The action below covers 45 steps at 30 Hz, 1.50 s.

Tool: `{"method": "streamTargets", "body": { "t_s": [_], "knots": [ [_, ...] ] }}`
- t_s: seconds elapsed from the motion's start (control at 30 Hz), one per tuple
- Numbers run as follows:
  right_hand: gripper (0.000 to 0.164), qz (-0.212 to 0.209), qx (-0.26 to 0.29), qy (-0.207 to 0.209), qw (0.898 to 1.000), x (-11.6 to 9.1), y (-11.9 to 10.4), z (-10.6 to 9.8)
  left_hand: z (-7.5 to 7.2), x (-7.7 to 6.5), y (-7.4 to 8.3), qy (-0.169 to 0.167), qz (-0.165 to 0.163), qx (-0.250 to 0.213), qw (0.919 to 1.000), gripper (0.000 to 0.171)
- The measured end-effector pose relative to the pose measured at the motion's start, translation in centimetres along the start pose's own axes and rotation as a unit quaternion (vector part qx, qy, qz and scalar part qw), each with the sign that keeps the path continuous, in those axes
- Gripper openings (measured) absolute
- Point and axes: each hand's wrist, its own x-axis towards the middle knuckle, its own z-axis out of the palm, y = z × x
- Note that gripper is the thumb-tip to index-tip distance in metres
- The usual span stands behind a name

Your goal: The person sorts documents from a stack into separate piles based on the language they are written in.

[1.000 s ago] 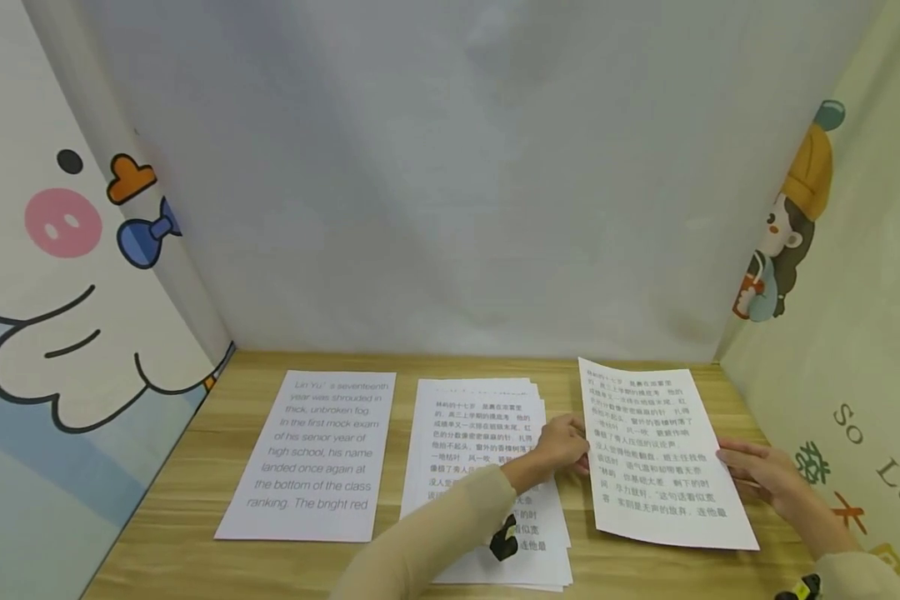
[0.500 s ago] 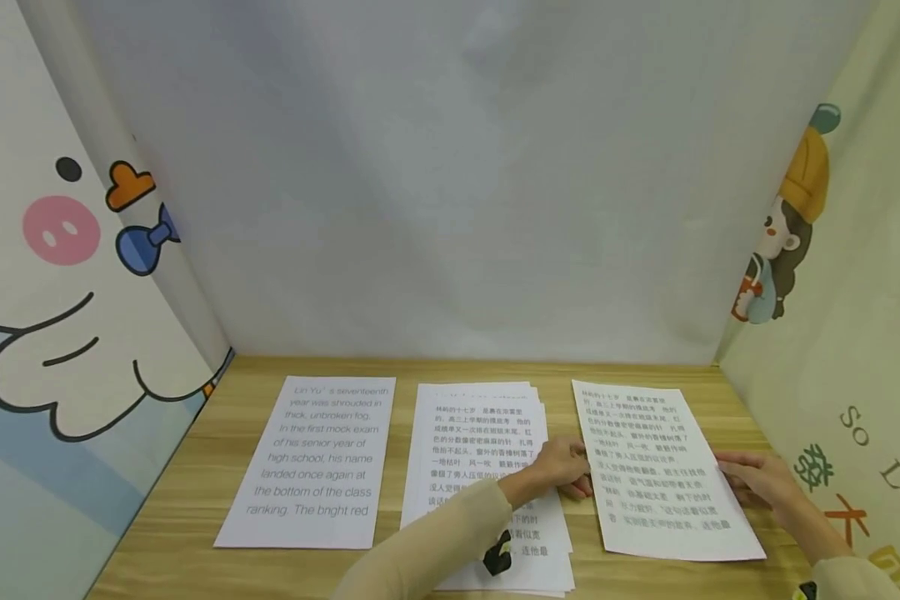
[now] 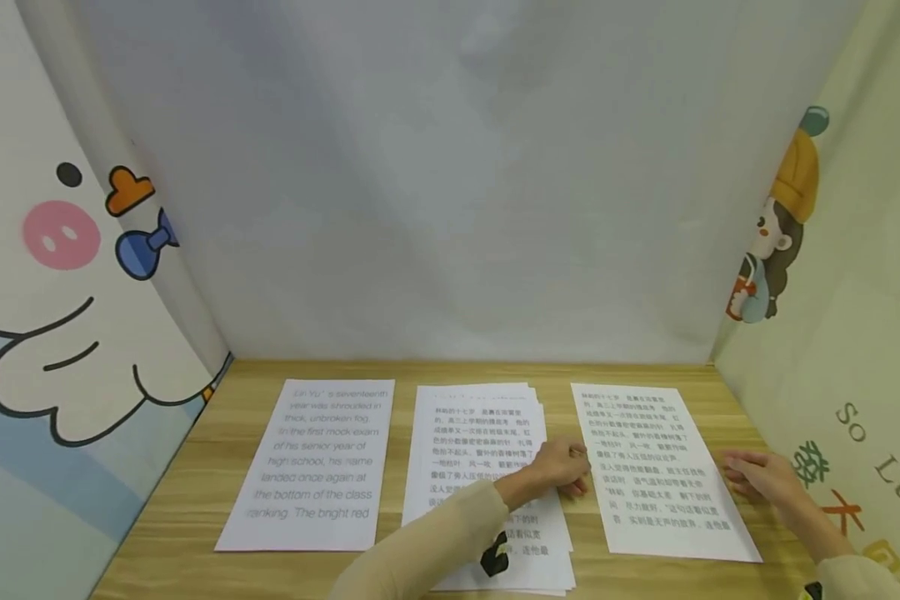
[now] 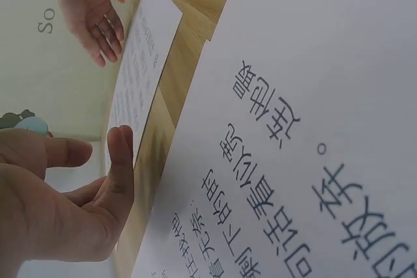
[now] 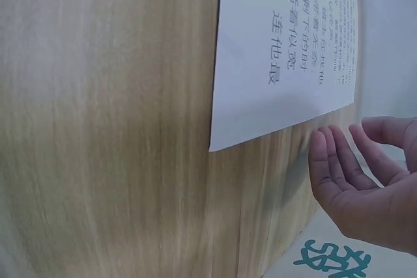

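A sheet of paper printed with Chinese text [image 3: 648, 475] lies flat at the right of the table. My left hand [image 3: 561, 465] is at its left edge, over the right side of a middle stack of printed sheets [image 3: 472, 433]. In the left wrist view, the left hand [image 4: 71, 193] has loosely bent fingers with nothing between them. Beside the sheet's right edge is my right hand [image 3: 765, 477], palm turned toward the paper. The right wrist view has the right hand's fingers [image 5: 326, 161] just off the edge of the paper [image 5: 260, 109], thumb apart and holding nothing.
A sheet with English text [image 3: 307, 467] lies at the left of the wooden table [image 3: 172, 500]. White cloth [image 3: 450, 183] rises behind the table, with cartoon-printed panels on both sides. The stack's sheets are slightly offset from each other.
The right-hand sheet, held raised between both hands earlier, has come down flat onto the table. Both hands have let go, and the right hand has moved slightly away from its edge.
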Motion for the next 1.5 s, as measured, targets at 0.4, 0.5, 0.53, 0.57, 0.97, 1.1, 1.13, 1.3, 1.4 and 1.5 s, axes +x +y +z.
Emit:
{"method": "streamTargets", "body": {
  "t_s": [0.4, 0.5, 0.53, 0.57, 0.97, 1.1, 1.13, 1.3, 1.4, 1.5],
  "knots": [
    [0.054, -0.027, -0.009, -0.022, 0.999, 0.6, -1.8, 3.4, -2.2, -3.1, -0.1, -0.035, 0.04, -0.018, 0.9984, 0.026],
    [0.053, -0.039, -0.005, -0.04, 0.998, 0.5, -2.7, 5.1, -3.8, -4.0, -1.1, -0.038, 0.04, -0.024, 0.9982, 0.026],
    [0.052, -0.044, -0.003, -0.047, 0.998, 0.4, -3.0, 5.6, -4.4, -4.3, -1.4, -0.033, 0.039, -0.027, 0.9983, 0.025],
    [0.051, -0.05, -0.003, -0.054, 0.997, 0.3, -3.2, 6.1, -5.0, -4.6, -1.8, -0.026, 0.038, -0.026, 0.9986, 0.025],
    [0.047, -0.065, 0.031, -0.12, 0.99, -0.9, -4.8, 10.7, -12.6, -8.3, -7.6, 0.06, 0.004, -0.03, 0.9978, 0.026],
    [0.051, -0.076, 0.063, -0.175, 0.98, -1.5, -5.8, 12.1, -15.5, -10.2, -8.6, 0.072, -0.009, -0.014, 0.9973, 0.029],
    [0.052, -0.079, 0.07, -0.189, 0.976, -1.7, -6.1, 12.4, -16.2, -10.7, -8.7, 0.077, -0.011, -0.007, 0.997, 0.03],
    [0.056, -0.1, 0.074, -0.255, 0.959, -2.2, -7.0, 13.9, -18.8, -12.7, -8.9, 0.114, -0.026, 0.025, 0.9928, 0.034],
    [0.057, -0.1, 0.071, -0.273, 0.954, -2.3, -7.3, 14.6, -19.7, -13.3, -9.0, 0.126, -0.033, 0.031, 0.991, 0.038],
    [0.058, -0.1, 0.07, -0.283, 0.951, -2.3, -7.6, 15.1, -20.1, -13.5, -9.1, 0.13, -0.041, 0.034, 0.9902, 0.04]
  ]
}}
